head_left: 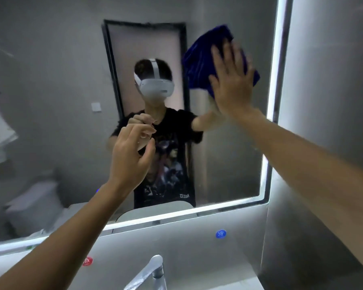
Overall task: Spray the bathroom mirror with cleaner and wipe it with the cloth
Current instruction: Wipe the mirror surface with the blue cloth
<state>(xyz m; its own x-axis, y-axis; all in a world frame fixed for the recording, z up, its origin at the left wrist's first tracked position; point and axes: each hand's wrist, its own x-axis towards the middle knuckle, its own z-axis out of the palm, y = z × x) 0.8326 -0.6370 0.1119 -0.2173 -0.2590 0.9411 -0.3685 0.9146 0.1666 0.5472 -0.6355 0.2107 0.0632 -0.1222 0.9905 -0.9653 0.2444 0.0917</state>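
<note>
The bathroom mirror (50, 105) fills most of the view, edged with a lit white strip along its right and bottom sides. A dark blue cloth (201, 59) lies flat against the glass near the upper right. My right hand (231, 80) presses it there with straight, spread fingers. My left hand (130, 155) hovers in front of the mirror's middle, fingers loosely curled and holding nothing. No spray bottle is in view.
A chrome tap (149, 273) rises at the bottom centre. On the wall under the mirror sit a blue round sticker (220, 234) and a red one (87, 261). A grey wall (327, 101) closes the right side. The mirror reflects a person, a door and towels.
</note>
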